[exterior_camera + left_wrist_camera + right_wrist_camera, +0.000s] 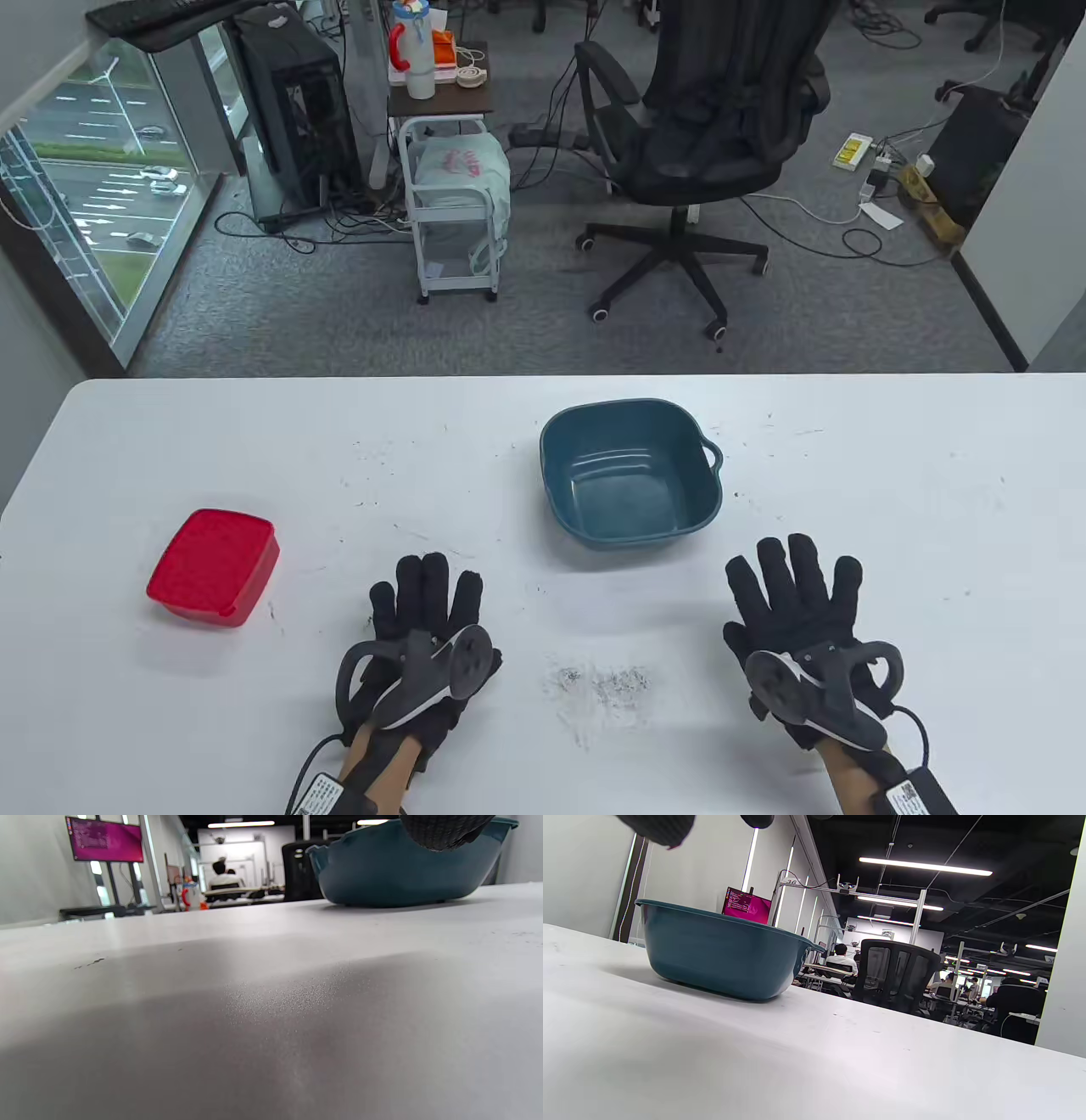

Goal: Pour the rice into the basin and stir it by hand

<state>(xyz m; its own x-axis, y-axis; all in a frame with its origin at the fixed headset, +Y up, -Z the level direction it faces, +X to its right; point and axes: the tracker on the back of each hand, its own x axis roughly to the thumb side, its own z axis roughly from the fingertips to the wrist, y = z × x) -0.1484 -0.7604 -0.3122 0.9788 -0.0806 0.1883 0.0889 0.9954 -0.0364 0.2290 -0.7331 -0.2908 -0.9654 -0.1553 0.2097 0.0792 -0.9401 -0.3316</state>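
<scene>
Two hands: both flat on the white table (891, 475) near its front edge, palms down, holding nothing.
Left hand (422, 632): left of the table's middle, fingers straight and close together, pointing toward the far edge; tracker strapped on its back.
Right hand (802, 624): right of the table's middle, fingers straight and spread; tracker strapped on its back.
Basin (629, 469): dark teal, squarish with rounded corners and a small handle on its right rim; upright near the table's middle, toward the far edge, beyond and between the hands, nearer the right one; touching neither.
Inside of basin: bare bottom, no rice visible.
Red box (214, 566): lid on, toward the table's left edge, left of the left hand and apart from it; contents hidden.
Dark smudge (607, 683): on the tabletop between the hands, near the front edge.
Left wrist view: low across the tabletop, basin (394, 874) at upper right, a gloved fingertip (443, 832) at the top edge.
Right wrist view: basin (721, 957) at left, gloved fingertips (661, 827) at the top left corner.
</scene>
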